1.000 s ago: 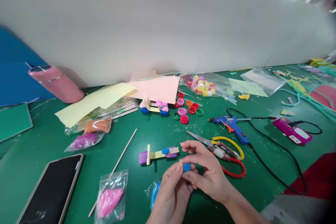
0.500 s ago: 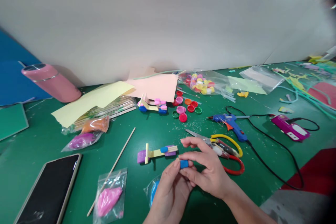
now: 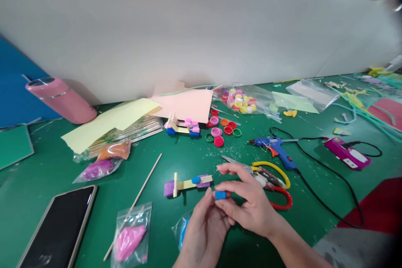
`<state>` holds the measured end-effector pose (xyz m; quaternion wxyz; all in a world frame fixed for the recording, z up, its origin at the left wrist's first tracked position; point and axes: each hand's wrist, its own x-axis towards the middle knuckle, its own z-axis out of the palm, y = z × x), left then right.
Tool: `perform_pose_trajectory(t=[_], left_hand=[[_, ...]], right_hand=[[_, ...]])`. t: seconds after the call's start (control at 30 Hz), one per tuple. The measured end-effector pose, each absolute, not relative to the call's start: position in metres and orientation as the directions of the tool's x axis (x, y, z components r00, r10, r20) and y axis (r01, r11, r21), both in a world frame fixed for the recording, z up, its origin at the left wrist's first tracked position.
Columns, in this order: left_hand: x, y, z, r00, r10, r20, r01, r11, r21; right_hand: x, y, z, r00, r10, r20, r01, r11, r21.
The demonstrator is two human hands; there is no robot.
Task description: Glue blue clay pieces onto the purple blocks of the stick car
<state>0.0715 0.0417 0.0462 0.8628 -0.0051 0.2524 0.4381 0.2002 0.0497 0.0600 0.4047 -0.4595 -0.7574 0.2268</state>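
Observation:
A small blue piece of modelling clay (image 3: 220, 195) is pinched between the thumb and index finger of my right hand (image 3: 251, 203), its other fingers spread. Cupped just left of it, my left hand (image 3: 209, 228) has its thumb lifted slightly away from the clay and its fingers partly hidden. Beyond my hands lies a little model (image 3: 188, 183) of pale yellow strips with purple clay ends and a blue piece on top. A bag of blue clay (image 3: 184, 230) is partly covered by my left hand.
Scissors (image 3: 279, 194) and a blue glue gun (image 3: 276, 146) lie to the right, its cord trailing to a purple power strip (image 3: 347, 153). Bottle caps (image 3: 216, 132) and a second model (image 3: 182, 127) are behind. A stick (image 3: 135, 203), bagged pink clay (image 3: 130, 240) and phone (image 3: 58, 226) lie left.
My left thumb has drawn back a little to the left from the blue clay, exposing more of it. My right hand keeps its pinch almost in place.

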Motion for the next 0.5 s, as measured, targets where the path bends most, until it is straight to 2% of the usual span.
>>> perform_pose_trajectory(t=[0.23, 0.5], left_hand=[[0.071, 0.041, 0.048, 0.423, 0.788, -0.447, -0.716, 0.593, 0.368], [0.072, 0.039, 0.041, 0.310, 0.840, -0.445, -0.619, 0.534, 0.576]], right_hand=[[0.206, 0.051, 0.065, -0.307, 0.856, 0.415, 0.573, 0.515, -0.638], [0.215, 0.046, 0.060, -0.251, 0.897, 0.365, 0.525, 0.442, -0.727]])
